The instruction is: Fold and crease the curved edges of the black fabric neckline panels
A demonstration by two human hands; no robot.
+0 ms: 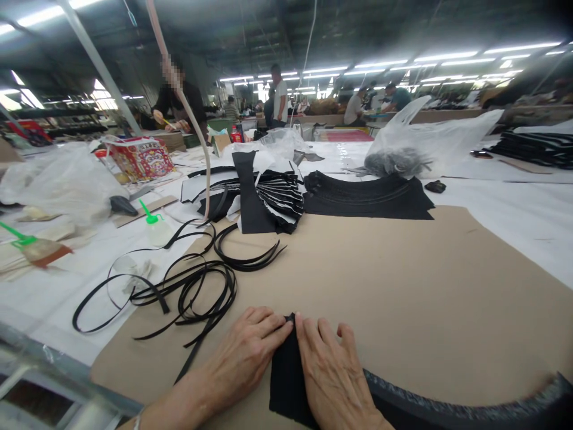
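My left hand (246, 349) reaches in from the lower left, thumb and fingertips pinched at the top corner of a black fabric piece (286, 382). My right hand (331, 364) lies on the same piece from the other side, its fingers stretched out and their tips down near the corner; its thumb is hidden. Beyond my right hand, a long curved black strip (447, 412) with a rough, speckled edge runs to the right. All of this rests on a brown board (380, 286). Loops of narrow black strips (206, 292) lie just beyond my left hand.
Fanned black pieces (282, 200) and a curved black stack (367, 197) lie at the board's far edge. Green-capped bottles (156, 227) stand on the left. A pink hose (203, 149) hangs down to the table. Plastic bags (430, 137) sit farther back; people work beyond.
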